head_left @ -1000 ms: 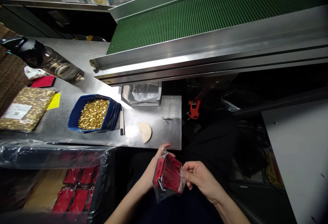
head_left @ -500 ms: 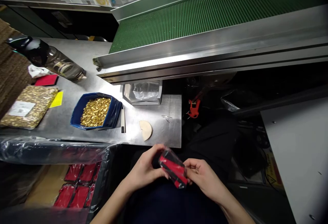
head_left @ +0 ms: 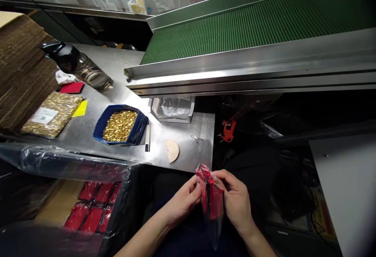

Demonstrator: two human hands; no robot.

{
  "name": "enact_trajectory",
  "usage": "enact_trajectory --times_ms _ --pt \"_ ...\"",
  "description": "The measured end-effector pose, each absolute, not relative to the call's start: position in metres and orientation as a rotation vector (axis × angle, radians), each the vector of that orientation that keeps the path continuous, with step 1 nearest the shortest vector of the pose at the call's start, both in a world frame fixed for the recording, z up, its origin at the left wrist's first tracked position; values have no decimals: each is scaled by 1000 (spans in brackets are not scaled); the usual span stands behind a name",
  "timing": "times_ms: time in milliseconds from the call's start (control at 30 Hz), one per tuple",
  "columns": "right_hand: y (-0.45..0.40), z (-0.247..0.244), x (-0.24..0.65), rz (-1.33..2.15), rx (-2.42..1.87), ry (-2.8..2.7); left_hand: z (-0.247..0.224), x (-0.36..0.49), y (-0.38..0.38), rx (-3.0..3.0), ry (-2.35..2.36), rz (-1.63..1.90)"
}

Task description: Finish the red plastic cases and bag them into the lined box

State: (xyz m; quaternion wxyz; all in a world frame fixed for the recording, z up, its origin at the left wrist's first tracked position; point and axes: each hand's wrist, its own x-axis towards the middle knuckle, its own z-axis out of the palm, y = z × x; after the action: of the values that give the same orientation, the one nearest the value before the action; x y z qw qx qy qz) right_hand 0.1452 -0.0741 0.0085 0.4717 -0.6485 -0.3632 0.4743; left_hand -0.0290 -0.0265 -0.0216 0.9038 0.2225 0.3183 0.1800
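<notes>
A red and black item in a clear plastic bag (head_left: 212, 198) is held upright in front of my body, the loose end of the bag hanging down. My left hand (head_left: 188, 194) pinches its left side near the top. On the opposite side, my right hand (head_left: 235, 198) grips it with curled fingers, partly hidden behind the package. Just beyond my hands, a pale half-round piece (head_left: 172, 150) lies on the metal table (head_left: 158, 161). A small metal tool (head_left: 196, 138) rests to its right.
A blue bin (head_left: 98, 127) holds small gold-coloured parts, with a utility knife (head_left: 147, 136) beside it. Lower left, a plastic-lined box (head_left: 58, 198) contains several red packages. A green conveyor (head_left: 223, 33) runs across the back. A bottle (head_left: 91, 71) and stacked cardboard (head_left: 20, 73) stand left.
The bagged item has been turned from lying tilted to upright, its bag end now hanging down. Both hands have shifted their hold. The camera view has swung slightly left.
</notes>
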Motion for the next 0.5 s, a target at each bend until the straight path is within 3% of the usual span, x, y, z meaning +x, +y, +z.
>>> enact_trajectory --times_ms 133,500 --pt "-74 11 145 1108 -1563 -1040 -10 -37 -19 585 590 415" --pt "-88 -19 155 1581 -1541 -1168 -2 -54 -33 501 594 421"
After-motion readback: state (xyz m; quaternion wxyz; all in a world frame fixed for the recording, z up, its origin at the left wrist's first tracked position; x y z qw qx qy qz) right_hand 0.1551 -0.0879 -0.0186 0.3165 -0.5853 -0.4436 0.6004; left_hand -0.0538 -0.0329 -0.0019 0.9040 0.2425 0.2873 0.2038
